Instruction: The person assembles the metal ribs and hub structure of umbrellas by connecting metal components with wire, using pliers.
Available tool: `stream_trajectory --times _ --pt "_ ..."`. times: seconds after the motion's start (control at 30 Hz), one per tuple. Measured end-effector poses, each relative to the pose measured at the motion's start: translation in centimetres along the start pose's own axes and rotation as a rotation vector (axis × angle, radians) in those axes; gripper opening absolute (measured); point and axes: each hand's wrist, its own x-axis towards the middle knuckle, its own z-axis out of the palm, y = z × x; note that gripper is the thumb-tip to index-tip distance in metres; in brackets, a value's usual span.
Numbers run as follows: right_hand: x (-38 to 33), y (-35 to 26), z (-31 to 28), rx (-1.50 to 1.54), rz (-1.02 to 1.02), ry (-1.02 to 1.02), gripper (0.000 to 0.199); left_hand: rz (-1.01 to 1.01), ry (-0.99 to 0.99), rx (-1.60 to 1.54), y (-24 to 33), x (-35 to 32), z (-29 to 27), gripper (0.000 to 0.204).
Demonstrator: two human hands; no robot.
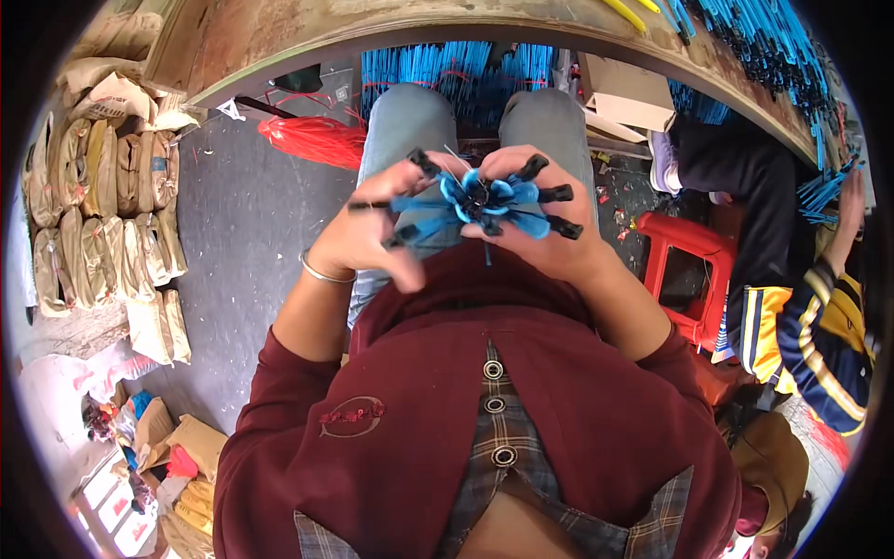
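My right hand [562, 224] is closed around a bundle of thin blue sticks with black ends [480, 197], held above my lap. The bundle is seen nearly end-on. Blue cupped pieces crowd its middle, and several black-tipped ends fan out to both sides. To its left, my left hand [363, 228] has its fingers and thumb apart, slightly blurred. Its upper fingers are close to the black tips on that side; whether they touch them I cannot tell. A bangle circles my left wrist.
A wooden table [400, 28] curves across the far side, with heaps of blue sticks [764, 42] at its right. More blue bundles stand beneath. Wrapped packages [107, 177] are piled at left, near a red strand bundle [315, 138]. At right are a red stool [656, 270] and another person's arm [843, 224].
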Motion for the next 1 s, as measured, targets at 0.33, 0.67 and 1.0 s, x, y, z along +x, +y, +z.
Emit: stream_trajectory --times 0.33,0.67,1.0 --pt "2.0 0.7 -2.9 0.137 0.026 -0.233 0.048 0.125 0.031 0.274 -2.6 1.6 -0.9 0.05" --pt "0.8 0.1 -1.9 0.209 0.112 -0.093 0.034 -0.012 0.088 0.3 -1.7 2.3 0.5 0.054" --pt "1.9 1.4 -4.3 0.181 0.146 -0.228 0.028 -0.019 -0.059 0.318 -1.4 3.5 -0.4 0.062"
